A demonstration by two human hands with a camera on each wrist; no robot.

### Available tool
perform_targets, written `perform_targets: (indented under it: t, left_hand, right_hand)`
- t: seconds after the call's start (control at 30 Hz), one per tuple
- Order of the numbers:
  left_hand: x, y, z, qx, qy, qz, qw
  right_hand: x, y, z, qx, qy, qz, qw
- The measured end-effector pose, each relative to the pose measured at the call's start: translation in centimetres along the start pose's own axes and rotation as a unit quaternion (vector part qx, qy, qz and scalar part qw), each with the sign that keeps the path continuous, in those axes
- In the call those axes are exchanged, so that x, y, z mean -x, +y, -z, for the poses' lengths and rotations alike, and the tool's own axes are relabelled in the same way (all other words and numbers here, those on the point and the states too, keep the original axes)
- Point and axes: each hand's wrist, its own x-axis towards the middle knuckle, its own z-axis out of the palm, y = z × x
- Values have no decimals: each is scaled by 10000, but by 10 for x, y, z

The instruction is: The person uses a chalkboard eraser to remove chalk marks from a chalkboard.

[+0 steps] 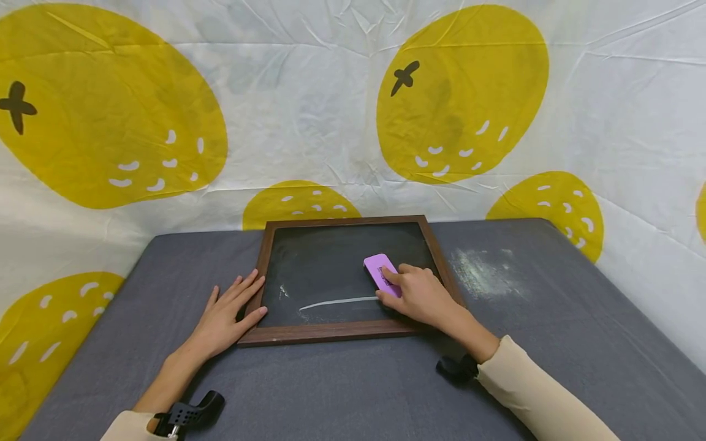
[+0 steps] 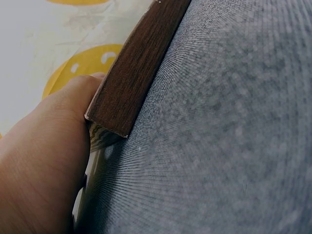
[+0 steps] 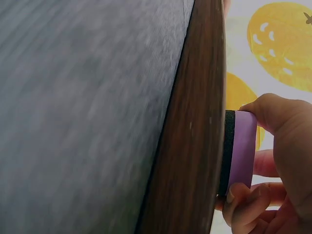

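A chalkboard [image 1: 325,263] with a brown wooden frame lies on the grey cloth. My right hand [image 1: 421,294] grips a purple board eraser [image 1: 379,269] over the right part of the board; its dark felt side [image 3: 227,151] faces the board in the right wrist view. A white chalk line [image 1: 336,302] runs along the lower part of the board and ends at the right hand. Farther left is a small chalk smudge [image 1: 284,292]. Fingers spread, my left hand [image 1: 223,318] rests on the left side of the wooden frame [image 2: 129,73].
Grey cloth [image 1: 331,392] covers the table. Right of the board is a pale patch of chalk dust [image 1: 488,272]. Behind the table hangs a white sheet [image 1: 309,110] printed with yellow fruit shapes. A black wrist camera [image 1: 193,410] sits on the left wrist.
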Motion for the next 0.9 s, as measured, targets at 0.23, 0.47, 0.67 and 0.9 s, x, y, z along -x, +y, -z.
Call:
perform_targets:
  t: [0.23, 0.47, 0.67, 0.9]
  left_hand:
    - [0, -2, 1, 8, 8, -20, 10000]
    - [-1, -1, 2, 53, 2, -44, 10000]
    - [-2, 0, 3, 97, -15, -54, 9999]
    - [-1, -1, 4, 72, -70, 1, 9999]
  right_hand:
    - [-13, -17, -5, 39, -64, 80, 9999]
    - [-26, -35, -10, 32, -120, 161, 9998]
    - [-37, -50, -15, 93, -276, 198, 9994]
    - [-51, -67, -23, 79, -384, 291, 9988]
